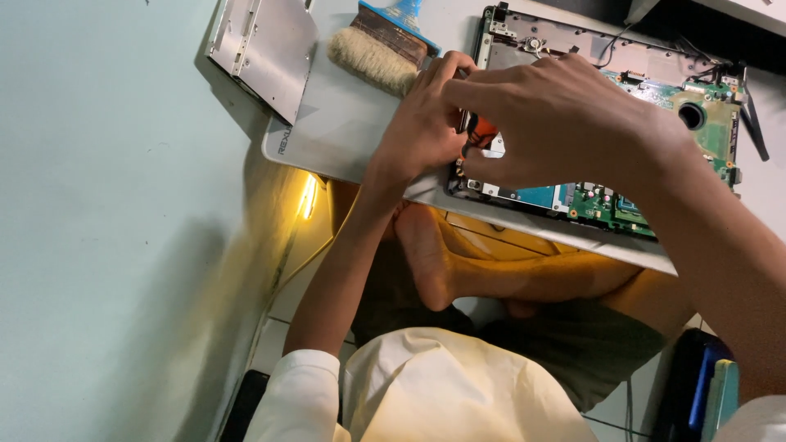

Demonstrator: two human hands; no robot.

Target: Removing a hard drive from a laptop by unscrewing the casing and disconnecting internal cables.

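- Nearest, a cream-sleeved person sits cross-legged, bare foot [426, 254] under a white board [344, 131].
- Left hand [422, 123] and right hand [557, 123] meet over an opened laptop [606, 123]; fingers [483, 90] pinch a small orange-and-black tool [481, 131] at its left edge.
- Beyond lie a blue-handled brush [385, 41] and metal drive [262, 45].

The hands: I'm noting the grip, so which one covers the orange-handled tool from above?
The right hand, reaching in from the right with fingers arched over the orange-handled tool; the left hand steadies beside it, nearer the brush.
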